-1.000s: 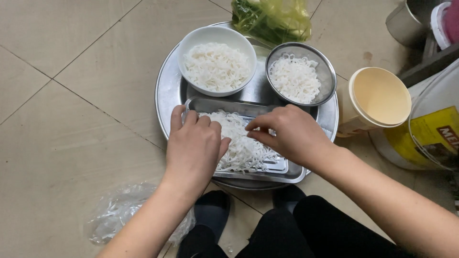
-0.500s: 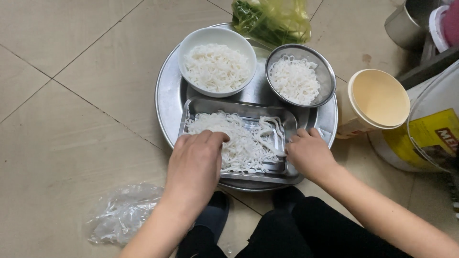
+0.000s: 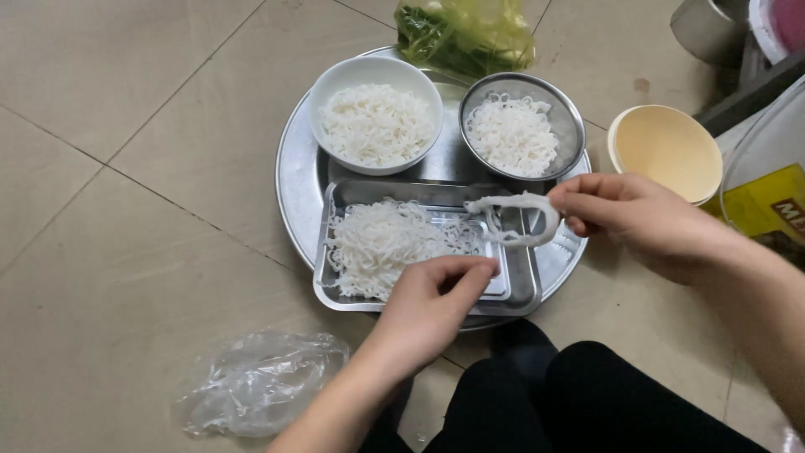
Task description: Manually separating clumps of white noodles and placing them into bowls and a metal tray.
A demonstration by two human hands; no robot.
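Steel platter (image 3: 295, 180): round, lies on the tiled floor, carrying everything below.
Rectangular tray (image 3: 527, 289): near side of the platter, with a heap of white noodles (image 3: 381, 243) piled at its left end.
White bowl (image 3: 375, 80): far left on the platter, full of noodles.
Metal bowl (image 3: 570, 117): far right on the platter, also holding noodles.
Yellow bowl (image 3: 667, 151): on the floor, right of the platter.
Plastic bag (image 3: 260, 382): crumpled, near left on the floor.
Right hand (image 3: 641, 222): fingers pinched around a noodle strand (image 3: 511, 222), lifted over the tray's right end.
Left hand (image 3: 432, 306): narrow, fingertips curled at the tray's near edge, touching the heap.
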